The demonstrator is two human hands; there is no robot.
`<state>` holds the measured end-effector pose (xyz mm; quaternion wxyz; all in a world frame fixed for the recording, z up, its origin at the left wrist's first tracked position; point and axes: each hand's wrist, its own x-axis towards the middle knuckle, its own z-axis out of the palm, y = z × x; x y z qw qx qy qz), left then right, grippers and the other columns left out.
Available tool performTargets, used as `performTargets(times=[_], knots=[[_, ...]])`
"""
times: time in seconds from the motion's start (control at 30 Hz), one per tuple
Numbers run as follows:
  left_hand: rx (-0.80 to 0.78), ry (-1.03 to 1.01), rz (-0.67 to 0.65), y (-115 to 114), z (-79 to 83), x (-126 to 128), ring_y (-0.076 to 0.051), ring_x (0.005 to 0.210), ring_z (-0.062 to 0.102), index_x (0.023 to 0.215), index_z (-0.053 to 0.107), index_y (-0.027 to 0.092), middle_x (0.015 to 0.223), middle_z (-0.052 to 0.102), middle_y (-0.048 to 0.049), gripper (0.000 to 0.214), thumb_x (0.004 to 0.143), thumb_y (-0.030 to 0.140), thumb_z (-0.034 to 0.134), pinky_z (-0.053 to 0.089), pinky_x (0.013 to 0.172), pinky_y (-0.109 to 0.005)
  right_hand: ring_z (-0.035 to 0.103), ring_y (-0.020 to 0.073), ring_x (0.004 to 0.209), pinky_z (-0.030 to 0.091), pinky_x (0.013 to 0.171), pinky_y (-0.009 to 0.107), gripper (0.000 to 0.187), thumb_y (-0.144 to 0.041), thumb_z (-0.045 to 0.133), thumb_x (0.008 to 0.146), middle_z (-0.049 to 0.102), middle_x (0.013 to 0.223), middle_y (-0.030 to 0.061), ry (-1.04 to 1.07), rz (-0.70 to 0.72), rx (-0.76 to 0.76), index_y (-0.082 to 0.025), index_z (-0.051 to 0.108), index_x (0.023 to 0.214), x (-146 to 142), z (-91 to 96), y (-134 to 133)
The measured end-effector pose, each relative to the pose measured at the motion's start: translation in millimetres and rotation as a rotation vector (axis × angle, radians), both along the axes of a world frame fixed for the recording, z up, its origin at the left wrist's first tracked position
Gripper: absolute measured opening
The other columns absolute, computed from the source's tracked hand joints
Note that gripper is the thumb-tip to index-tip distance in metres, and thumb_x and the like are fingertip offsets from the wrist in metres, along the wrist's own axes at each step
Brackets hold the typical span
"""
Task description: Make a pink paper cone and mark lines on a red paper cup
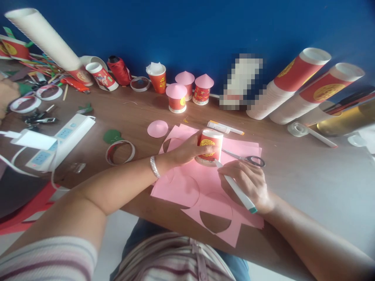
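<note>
My left hand (193, 147) is wrapped round a red and white paper cup (211, 141) with a gold emblem, holding it over pink paper sheets (181, 185). Between the fingers of my right hand (246, 179) is a white marker (240, 194) with a green end; its tip meets the lower white band of the cup, where dark marks show. Just behind my right hand lie scissors (254, 160), partly hidden by the cup. Circles are drawn on the pink paper, and round holes are cut in it.
Pink-roofed cups (176, 97) stand along the blue wall, near a cup with white paper (158, 76). Tall cup stacks (293, 84) lean at the right. At left are a power strip (63, 142), tape rolls (120, 152) and another person's hand (7, 93). A pink cone (157, 128) lies near the sheets.
</note>
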<state>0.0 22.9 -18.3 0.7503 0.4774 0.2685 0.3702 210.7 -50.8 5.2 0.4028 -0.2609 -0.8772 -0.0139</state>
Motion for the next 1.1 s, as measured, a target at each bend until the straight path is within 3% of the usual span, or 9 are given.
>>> performTargets(times=[0.67, 1.1], knots=[[0.039, -0.007, -0.002, 1.6, -3.7, -0.9, -0.014, 0.082, 0.063, 0.108, 0.061, 0.018, 0.094, 0.066, -0.0028, 0.044, 0.080, 0.038, 0.087, 0.053, 0.073, -0.027, 0.063, 0.0144, 0.067, 0.052, 0.063, 0.027, 0.019, -0.002, 0.060, 0.093, 0.069, 0.079, 0.0035, -0.033, 0.007, 0.000, -0.017, 0.061, 0.104, -2.5, 4.5, -3.0], [0.041, 0.021, 0.016, -1.4, 5.7, 0.4, -0.012, 0.079, 0.061, 0.105, 0.061, 0.017, 0.090, 0.063, -0.0012, 0.043, 0.080, 0.040, 0.087, 0.051, 0.067, -0.023, 0.065, 0.0153, 0.069, 0.055, 0.063, 0.029, 0.020, -0.002, 0.062, 0.093, 0.069, 0.082, 0.0033, -0.042, 0.023, -0.030, -0.017, 0.061, 0.107, -2.1, 0.7, -5.2]])
